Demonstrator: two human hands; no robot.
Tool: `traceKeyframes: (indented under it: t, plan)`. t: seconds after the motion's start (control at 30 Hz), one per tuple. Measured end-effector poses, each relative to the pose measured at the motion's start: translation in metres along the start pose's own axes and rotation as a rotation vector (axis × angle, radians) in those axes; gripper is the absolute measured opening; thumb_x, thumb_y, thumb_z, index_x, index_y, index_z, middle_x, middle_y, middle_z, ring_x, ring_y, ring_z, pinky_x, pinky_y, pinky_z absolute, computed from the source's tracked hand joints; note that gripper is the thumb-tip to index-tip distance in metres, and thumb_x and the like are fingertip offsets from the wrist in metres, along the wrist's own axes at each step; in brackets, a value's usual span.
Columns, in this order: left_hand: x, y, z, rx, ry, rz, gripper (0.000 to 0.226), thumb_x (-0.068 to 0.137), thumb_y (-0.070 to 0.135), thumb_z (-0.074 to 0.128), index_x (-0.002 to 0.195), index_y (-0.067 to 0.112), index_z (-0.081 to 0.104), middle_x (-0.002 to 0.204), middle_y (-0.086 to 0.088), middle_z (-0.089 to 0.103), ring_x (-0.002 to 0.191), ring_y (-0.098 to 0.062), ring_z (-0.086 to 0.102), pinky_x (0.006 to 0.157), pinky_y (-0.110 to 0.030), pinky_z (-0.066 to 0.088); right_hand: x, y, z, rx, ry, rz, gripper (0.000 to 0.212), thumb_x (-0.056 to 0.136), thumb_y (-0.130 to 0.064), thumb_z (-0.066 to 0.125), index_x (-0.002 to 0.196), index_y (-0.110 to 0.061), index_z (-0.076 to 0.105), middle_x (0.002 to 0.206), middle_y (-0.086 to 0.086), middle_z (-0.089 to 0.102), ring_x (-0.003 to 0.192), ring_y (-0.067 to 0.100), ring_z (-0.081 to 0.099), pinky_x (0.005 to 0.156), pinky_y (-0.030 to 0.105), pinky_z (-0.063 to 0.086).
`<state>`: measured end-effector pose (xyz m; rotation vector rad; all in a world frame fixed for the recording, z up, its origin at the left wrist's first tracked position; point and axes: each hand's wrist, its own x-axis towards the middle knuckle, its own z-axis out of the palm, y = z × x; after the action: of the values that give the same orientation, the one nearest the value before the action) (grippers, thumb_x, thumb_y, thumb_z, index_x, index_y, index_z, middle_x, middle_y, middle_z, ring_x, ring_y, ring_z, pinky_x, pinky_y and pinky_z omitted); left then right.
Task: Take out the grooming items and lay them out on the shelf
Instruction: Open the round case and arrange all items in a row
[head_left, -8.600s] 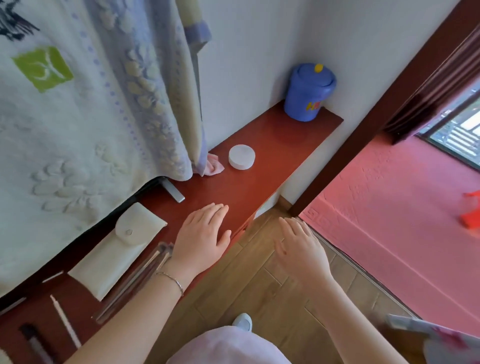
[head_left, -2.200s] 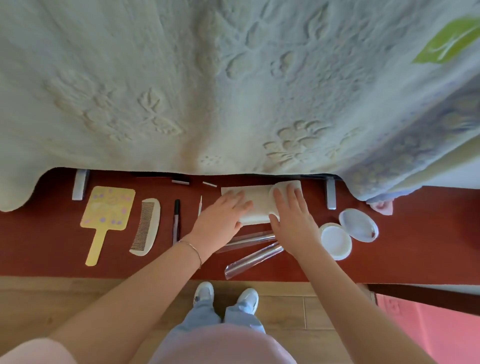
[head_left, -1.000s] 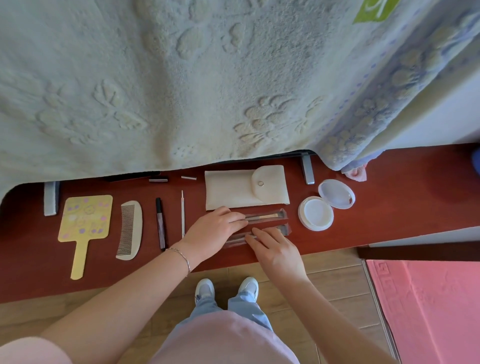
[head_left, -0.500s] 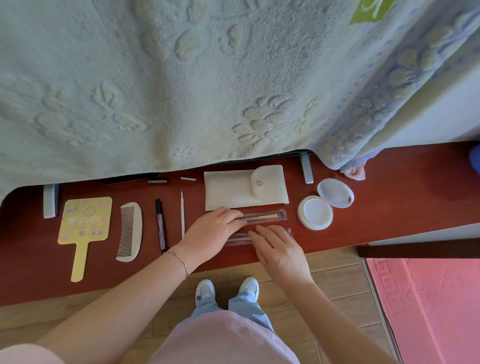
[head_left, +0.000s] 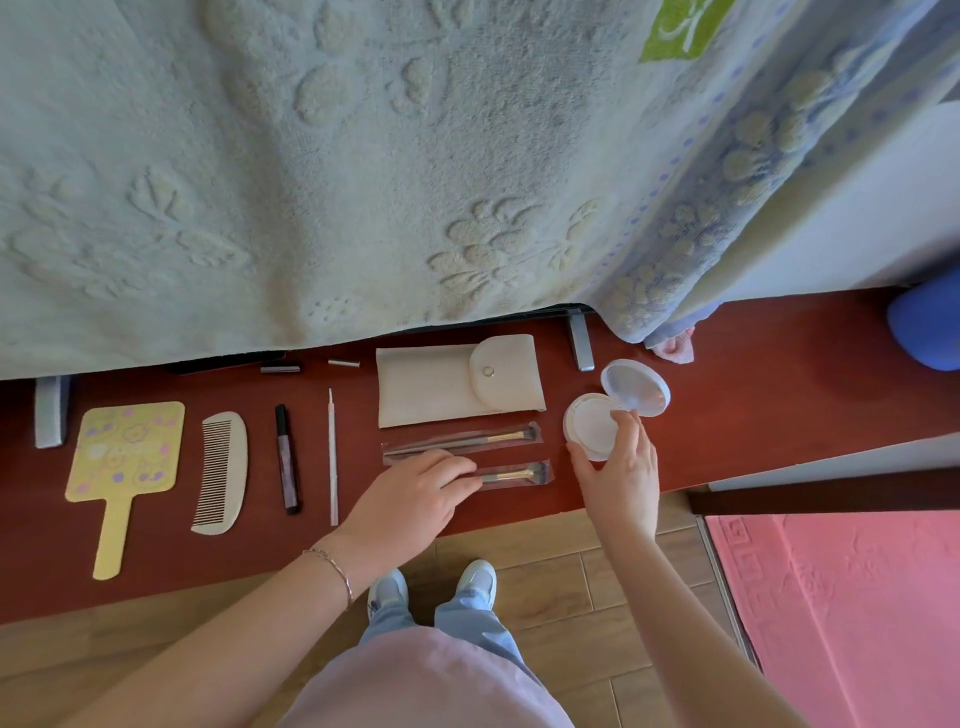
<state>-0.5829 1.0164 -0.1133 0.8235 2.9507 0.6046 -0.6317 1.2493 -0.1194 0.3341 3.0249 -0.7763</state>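
Resting palm-down on the dark red shelf (head_left: 753, 426), the left hand (head_left: 410, 499) lies with its fingers flat over the handle end of the nearer bagged makeup brush (head_left: 514, 474); it presses on the clear sleeve and grips nothing. The right hand (head_left: 621, 467) holds the round white compact (head_left: 589, 423) by its rim, thumb at the near edge and fingertips on the right side. The compact's lid (head_left: 635, 387) stands open, tilted up behind the base.

A second bagged makeup brush (head_left: 462, 441) lies parallel to the first, just behind it, its bristles also pointing right. Behind both lies a cream pouch (head_left: 460, 387) with its snap flap shut. To the left, well apart from one another, are a thin white stick (head_left: 332, 457), a dark pen-like tube (head_left: 287, 460), a cream comb (head_left: 221, 470) with its teeth facing left, and a yellow hand mirror (head_left: 124, 457) with its handle pointing toward the person. Two small caps (head_left: 280, 369) sit near the back edge.

A pale embossed towel (head_left: 363, 171) hangs over the rear of the shelf. At the far right stands a blue container (head_left: 924, 332), partly out of view. A pink mat (head_left: 857, 613) covers the floor on the right.
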Motion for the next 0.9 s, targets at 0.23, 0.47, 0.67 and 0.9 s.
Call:
traceKeyframes:
  t: [0.23, 0.47, 0.67, 0.9]
  plan:
    - [-0.008, 0.002, 0.013, 0.044, -0.054, -0.03, 0.054, 0.056, 0.003, 0.085, 0.106, 0.017, 0.07, 0.107, 0.001, 0.068, 0.094, -0.016, 0.064, 0.074, -0.026, 0.056, 0.0, -0.01, 0.007, 0.025, 0.035, 0.004, 0.059, 0.081, -0.033, 0.068, 0.129, -0.011, 0.042, 0.133, 0.01, 0.049, 0.122, 0.028, 0.042, 0.097, 0.041, 0.042]
    - [-0.009, 0.005, 0.013, 0.049, -0.061, -0.034, 0.053, 0.058, 0.003, 0.084, 0.107, 0.016, 0.07, 0.108, 0.0, 0.067, 0.093, -0.016, 0.064, 0.076, -0.026, 0.056, 0.003, -0.013, 0.007, 0.012, 0.013, 0.002, 0.061, 0.082, -0.037, 0.066, 0.13, -0.011, 0.04, 0.136, 0.011, 0.046, 0.124, 0.029, 0.039, 0.098, 0.041, 0.04]
    - [-0.015, 0.008, 0.005, 0.068, 0.004, -0.049, 0.047, 0.065, 0.007, 0.08, 0.109, 0.017, 0.069, 0.109, 0.001, 0.067, 0.097, -0.015, 0.063, 0.082, -0.027, 0.054, -0.026, -0.026, -0.001, 0.094, 0.108, -0.22, 0.049, 0.087, -0.025, 0.062, 0.129, -0.005, 0.046, 0.131, 0.013, 0.053, 0.122, 0.029, 0.047, 0.097, 0.045, 0.045]
    - [-0.058, -0.016, -0.018, 0.118, 0.127, -0.39, 0.05, 0.06, 0.006, 0.082, 0.109, 0.013, 0.069, 0.112, -0.005, 0.067, 0.099, -0.021, 0.065, 0.084, -0.036, 0.052, -0.041, -0.106, 0.029, 0.07, -0.094, -0.8, 0.036, 0.09, -0.026, 0.044, 0.116, -0.012, 0.063, 0.122, 0.006, 0.063, 0.119, 0.022, 0.054, 0.1, 0.038, 0.042]
